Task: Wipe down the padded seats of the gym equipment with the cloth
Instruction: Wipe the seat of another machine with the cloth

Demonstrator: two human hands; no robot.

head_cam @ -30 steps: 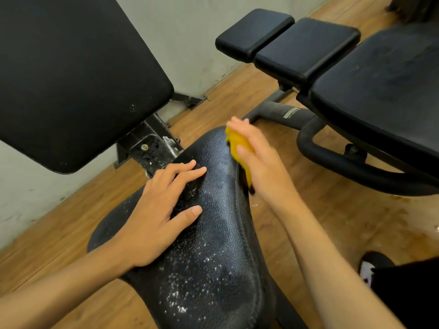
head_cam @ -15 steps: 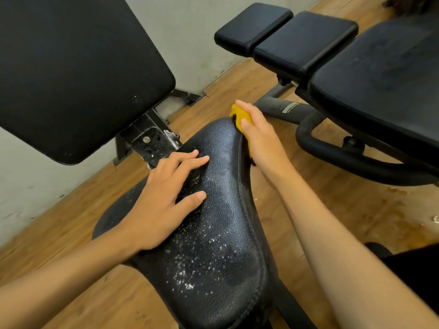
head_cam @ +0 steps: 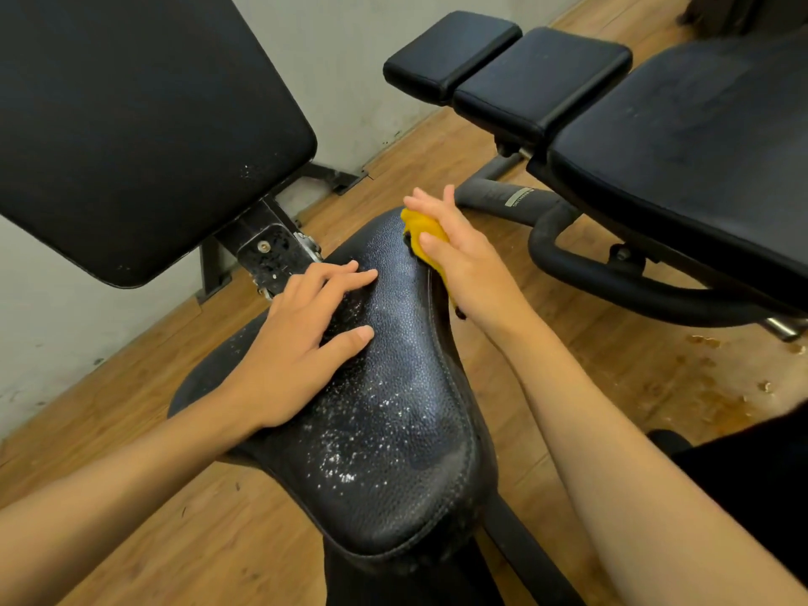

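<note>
Wood floor (head_cam: 612,378) and grey wall behind, wet black seat (head_cam: 393,408) at centre, left hand (head_cam: 301,343) flat, fingers spread on it, right hand (head_cam: 463,260) pressing bunched yellow cloth (head_cam: 422,227) against seat's upper right edge, fingers loosely extended.

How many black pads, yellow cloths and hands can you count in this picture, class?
Black pads: 5 (seat, backrest, bench pads)
Yellow cloths: 1 (cloth)
Hands: 2 (left hand, right hand)
Total: 8
</note>
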